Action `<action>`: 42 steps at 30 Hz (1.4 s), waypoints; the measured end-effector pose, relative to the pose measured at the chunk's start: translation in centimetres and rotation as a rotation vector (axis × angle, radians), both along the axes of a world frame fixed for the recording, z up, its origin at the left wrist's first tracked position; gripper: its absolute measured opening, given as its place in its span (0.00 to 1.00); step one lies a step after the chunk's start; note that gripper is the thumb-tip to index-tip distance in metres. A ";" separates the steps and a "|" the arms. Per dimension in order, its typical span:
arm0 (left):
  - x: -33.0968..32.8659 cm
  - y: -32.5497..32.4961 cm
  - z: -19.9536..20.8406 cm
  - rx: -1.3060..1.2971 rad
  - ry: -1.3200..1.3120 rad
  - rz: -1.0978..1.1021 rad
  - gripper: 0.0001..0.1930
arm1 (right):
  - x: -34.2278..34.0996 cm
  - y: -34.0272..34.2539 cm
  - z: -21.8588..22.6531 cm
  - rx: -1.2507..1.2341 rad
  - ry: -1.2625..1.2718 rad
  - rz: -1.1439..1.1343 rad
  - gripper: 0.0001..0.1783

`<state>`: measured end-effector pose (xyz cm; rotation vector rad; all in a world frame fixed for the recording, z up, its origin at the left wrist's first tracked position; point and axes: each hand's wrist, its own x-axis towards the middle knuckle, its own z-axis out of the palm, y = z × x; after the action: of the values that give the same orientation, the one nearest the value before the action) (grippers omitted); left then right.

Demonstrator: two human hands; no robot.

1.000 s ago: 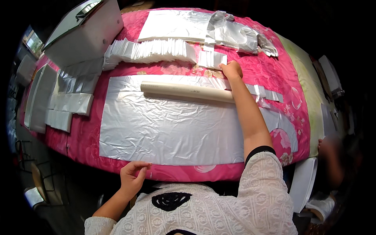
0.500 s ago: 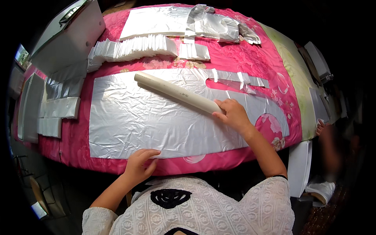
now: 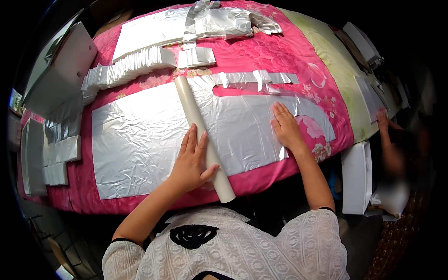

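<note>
A large silver foil sheet [image 3: 140,135] lies flat on a pink flowered cloth [image 3: 261,53] covering the table. Across the sheet lies a long cream cardboard tube [image 3: 189,105], running from the far middle to the near edge. My left hand [image 3: 192,161] rests on the tube near its closer end, fingers spread over it. On the sheet's right part my right hand [image 3: 285,127] presses flat, fingers apart, beside a curved cut-out edge.
Stacks of folded white and silver pieces [image 3: 126,70] line the far side, with crumpled foil [image 3: 219,21] beyond. More silver pieces [image 3: 58,151] and white boards [image 3: 60,70] sit at the left. Another person's hand [image 3: 383,119] is at the right, near white boxes [image 3: 357,175].
The tube has turned from lying across the sheet to pointing toward me. My left hand came up from the table's near edge onto it; my right hand left the tube and pressed the sheet.
</note>
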<state>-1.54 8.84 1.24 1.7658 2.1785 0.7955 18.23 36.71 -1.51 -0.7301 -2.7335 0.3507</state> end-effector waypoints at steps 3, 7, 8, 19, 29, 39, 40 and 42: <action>0.6 0.4 -0.1 -0.010 0.007 -0.053 0.43 | 3.4 6.0 -0.9 0.172 -0.004 -0.208 0.24; 0.9 0.6 0.1 -0.027 0.029 -0.065 0.43 | 4.8 8.4 -0.6 0.200 -0.035 -0.427 0.17; 1.0 0.6 0.2 -0.030 0.033 -0.070 0.43 | 4.9 8.2 -0.9 0.248 0.001 -0.444 0.15; 1.1 0.9 0.2 0.034 0.031 -0.095 0.41 | -1.9 -5.0 6.6 0.066 0.211 -0.245 0.14; -3.3 -1.9 1.3 -0.025 -1.622 0.400 0.13 | -8.1 -18.6 7.5 -1.447 0.135 0.424 0.29; -9.7 -7.6 3.5 -0.448 -1.122 0.543 0.15 | -6.1 -20.2 7.8 -0.998 0.058 0.338 0.19; -9.5 -8.1 3.2 -0.457 -1.092 0.515 0.19 | -6.4 -20.4 7.9 -0.999 0.065 0.353 0.19; -8.4 -8.6 3.1 -0.406 -1.088 0.574 0.21 | -7.1 -20.7 7.8 -0.976 0.069 0.390 0.20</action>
<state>-9.94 0.20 4.36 0.2957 1.8005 0.9903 11.18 16.01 6.28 -0.3292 -2.5060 1.8116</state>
